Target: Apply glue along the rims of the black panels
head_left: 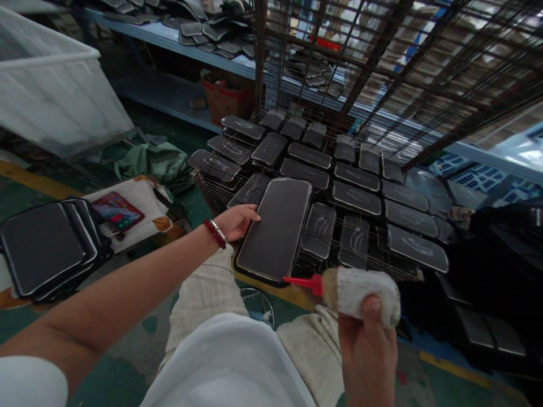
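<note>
My left hand [238,222] grips the left edge of a dark rectangular pad [276,229] with rounded corners, thumb on top and the other fingers partly hidden. A pale line runs along the pad's rim. In my right hand [371,345] is a white squeeze bottle [367,291] with a brownish collar, lying nearly level. Its red nozzle [303,281] points left, with the tip at the pad's lower right corner. Beyond the pad, several smaller dark pads [356,198] lie in rows on a wire rack [373,263], many with pale curved streaks on top.
At left, a stack of larger dark pads [42,243] and a phone [117,210] lie on a pale surface. Behind stand a white bin [63,96], a green cloth [153,167] and a red-brown box [229,96]. Raised wire grids [360,51] lean at upper right.
</note>
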Demonstrator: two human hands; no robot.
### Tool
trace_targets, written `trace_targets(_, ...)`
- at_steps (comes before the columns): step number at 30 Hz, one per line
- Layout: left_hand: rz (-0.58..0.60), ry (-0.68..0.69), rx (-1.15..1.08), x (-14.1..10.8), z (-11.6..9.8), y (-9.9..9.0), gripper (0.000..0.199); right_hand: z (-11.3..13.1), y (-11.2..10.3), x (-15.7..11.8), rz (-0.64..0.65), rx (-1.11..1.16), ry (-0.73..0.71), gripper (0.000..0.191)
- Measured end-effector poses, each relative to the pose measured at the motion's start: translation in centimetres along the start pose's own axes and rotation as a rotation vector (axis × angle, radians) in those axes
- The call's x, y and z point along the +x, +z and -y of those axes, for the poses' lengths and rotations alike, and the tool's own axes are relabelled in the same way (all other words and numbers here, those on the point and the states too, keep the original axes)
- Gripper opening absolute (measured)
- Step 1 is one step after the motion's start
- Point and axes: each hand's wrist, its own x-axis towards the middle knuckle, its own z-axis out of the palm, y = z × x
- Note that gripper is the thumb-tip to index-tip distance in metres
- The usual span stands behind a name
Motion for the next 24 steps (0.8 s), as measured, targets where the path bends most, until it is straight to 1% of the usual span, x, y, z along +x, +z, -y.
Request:
trace_targets(2,-0.050,0.030,-0.031,-0.1,0.2,0.0,0.043,-0.5,-0.2,-0.2,-0.050,-0.012,0.001,0.043)
trace_targets(5,-0.138,0.059,-0.070,-0.3,0.7,0.1,0.041,-1.2,0.0,-0.4,-0.063,-0.009,0.051,0.039)
trace_targets(8,-0.198,0.062,-0.053,-0.8,1.3,0.7,0.038,-1.4,1.1,0.2,0.007,0.076,0.188,0.036)
trace_targets(10,-0.198,0.048,-0.003,-1.3,1.9,1.4,0.037,-1.1,1.9,1.4,0.077,0.152,0.246,0.035)
trace_targets(11,-0.182,0.035,0.027,-1.7,2.2,1.8,0.036,-0.8,2.3,2.2,0.106,0.176,0.235,0.035)
trace_targets(12,-0.157,0.021,0.056,-2.0,2.5,2.3,0.036,-0.5,2.7,3.1,0.125,0.185,0.195,0.034)
trace_targets(14,-0.094,-0.004,0.098,-2.6,3.3,3.1,0.035,0.0,3.3,4.8,0.151,0.159,0.048,0.035)
trace_targets(16,-0.041,-0.031,0.112,-3.1,3.9,3.9,0.034,0.2,3.9,6.3,0.164,0.098,-0.097,0.039)
trace_targets(18,-0.017,-0.050,0.109,-3.2,4.4,4.5,0.033,0.3,4.4,7.1,0.163,0.050,-0.197,0.044)
trace_targets(21,0.006,-0.061,0.101,-3.1,4.7,5.1,0.031,-0.1,4.8,6.9,0.165,0.021,-0.248,0.048)
trace_targets(24,-0.005,-0.051,0.106,-2.9,4.4,5.4,0.031,-0.4,4.2,5.9,0.243,-0.014,-0.216,0.046)
